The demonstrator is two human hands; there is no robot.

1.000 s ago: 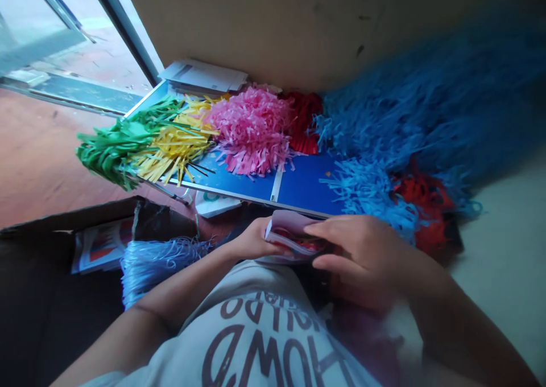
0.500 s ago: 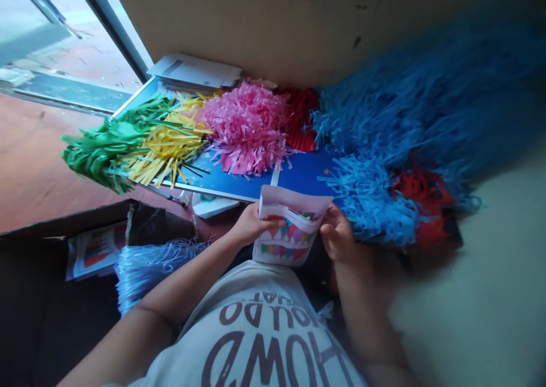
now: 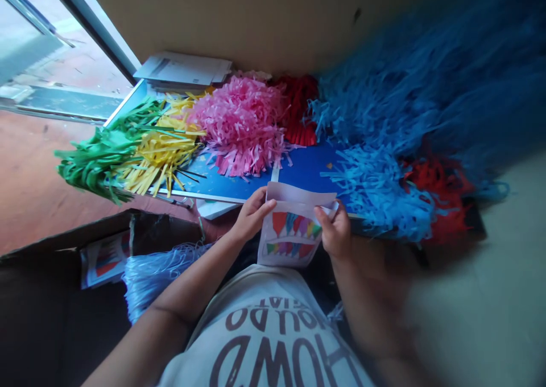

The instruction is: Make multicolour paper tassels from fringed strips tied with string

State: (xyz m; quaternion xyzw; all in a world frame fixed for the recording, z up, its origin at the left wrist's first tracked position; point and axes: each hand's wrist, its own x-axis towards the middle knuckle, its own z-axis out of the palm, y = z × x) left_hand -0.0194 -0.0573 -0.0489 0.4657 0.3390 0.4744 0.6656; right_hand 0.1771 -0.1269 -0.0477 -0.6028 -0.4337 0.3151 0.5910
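Both my hands hold a white printed sheet (image 3: 292,231) with rows of coloured pennants, upright in front of my chest. My left hand (image 3: 251,215) grips its left edge, fingers curled over the top. My right hand (image 3: 335,233) pinches its right edge. Just beyond the sheet lies a blue board (image 3: 303,173) covered with fringed paper piles: green (image 3: 99,160), yellow (image 3: 161,152), pink (image 3: 242,122), red (image 3: 300,109) and a big blue heap (image 3: 396,119).
A stack of grey-white papers (image 3: 181,71) lies at the board's far left corner by a glass door frame. A dark cardboard box (image 3: 51,296) at lower left holds printed sheets (image 3: 102,258) and a bundle of pale blue strands (image 3: 158,268). A beige wall stands behind.
The sheet, folded flat under my right hand a second ago, is now opened and held upright. My right hand moved from on top of it to its right edge.
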